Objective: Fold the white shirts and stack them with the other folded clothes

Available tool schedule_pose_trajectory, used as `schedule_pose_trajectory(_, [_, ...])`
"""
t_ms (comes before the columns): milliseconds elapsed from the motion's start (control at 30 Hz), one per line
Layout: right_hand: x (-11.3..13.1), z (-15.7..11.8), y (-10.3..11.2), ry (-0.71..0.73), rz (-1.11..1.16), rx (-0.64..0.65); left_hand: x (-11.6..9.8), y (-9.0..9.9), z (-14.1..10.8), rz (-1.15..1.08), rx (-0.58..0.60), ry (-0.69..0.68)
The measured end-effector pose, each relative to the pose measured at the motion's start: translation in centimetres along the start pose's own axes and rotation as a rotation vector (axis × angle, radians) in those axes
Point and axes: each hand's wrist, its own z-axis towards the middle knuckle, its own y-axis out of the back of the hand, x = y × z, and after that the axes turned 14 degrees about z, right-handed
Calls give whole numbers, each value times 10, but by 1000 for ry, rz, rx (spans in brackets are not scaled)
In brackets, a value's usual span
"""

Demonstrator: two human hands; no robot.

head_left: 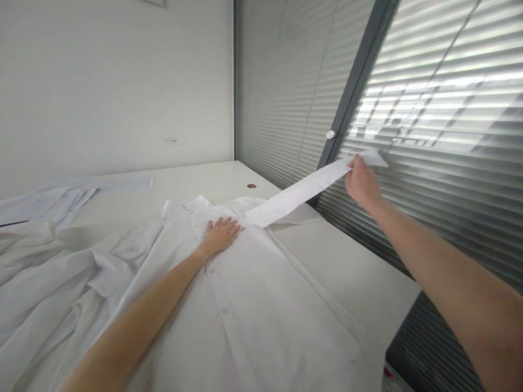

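Observation:
A white buttoned shirt (261,288) lies spread over the table, its front placket facing up. My left hand (221,235) rests flat on its upper part, fingers spread, with nothing held. Up at the right, in front of the blinds, my right hand (363,181) pinches a long white strip (306,188) near its far end. The strip slants down from that hand to the shirt's top, close beside my left fingertips. Whether the strip is joined to the shirt is unclear.
White sheets (57,201) lie at the table's back left. Crumpled white cloth (77,277) covers the left side. The white table (347,256) has a round hole (251,186) near its back right. Glass with blinds (408,136) borders its right edge.

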Motion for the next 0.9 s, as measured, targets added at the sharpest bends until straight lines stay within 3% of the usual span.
schedule_pose_trajectory(200, [-20, -9, -43, -12, -15, 103, 22, 22, 47, -16, 36, 150])
schedule_pose_trajectory(333, [-29, -8, -51, 77, 13, 62, 25, 36, 94, -23, 60, 187])
schedule_pose_trajectory(467, [-35, -8, -44, 153, 34, 5, 13, 33, 127, -55, 222, 155])
schedule_pose_trajectory(700, [-63, -16, -26, 281, -3, -99, 9, 19, 138, -89, 311, 124])
schedule_pose_trajectory(900, [-79, -24, -31, 353, -33, -112, 19, 16, 138, -255, 292, 128])
